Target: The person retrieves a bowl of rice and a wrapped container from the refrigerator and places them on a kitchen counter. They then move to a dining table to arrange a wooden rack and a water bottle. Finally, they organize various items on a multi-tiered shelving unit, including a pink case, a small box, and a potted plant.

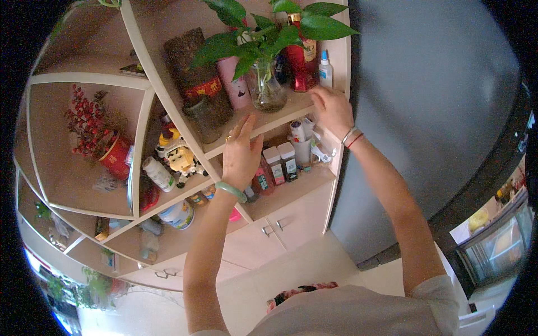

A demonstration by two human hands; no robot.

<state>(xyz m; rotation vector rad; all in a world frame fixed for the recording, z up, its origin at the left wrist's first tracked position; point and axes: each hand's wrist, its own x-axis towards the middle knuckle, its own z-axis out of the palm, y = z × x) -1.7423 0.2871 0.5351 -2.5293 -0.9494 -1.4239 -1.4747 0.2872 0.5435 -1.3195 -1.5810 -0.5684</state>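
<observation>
My left hand (241,159), with a green bangle on its wrist, is raised in front of the shelf edge, fingers stretched out and nothing in them. To its right, my right hand (333,112) is at the front edge of the same shelf, fingers apart and empty; whether it touches the board I cannot tell. Between and beyond them stands a clear glass vase (265,92) of water with a green leafy plant (269,39). A red bottle (301,67) and a small white bottle with a blue cap (325,70) stand nearest my right hand. A pink cylinder (234,84) is left of the vase.
A dark glass jar (203,119) stands left on this shelf. Below are several small boxes (280,162) and a white cup (302,150). Further left are a cow figure (179,157) and a red pot of berries (116,157). A grey panel (426,112) borders the right.
</observation>
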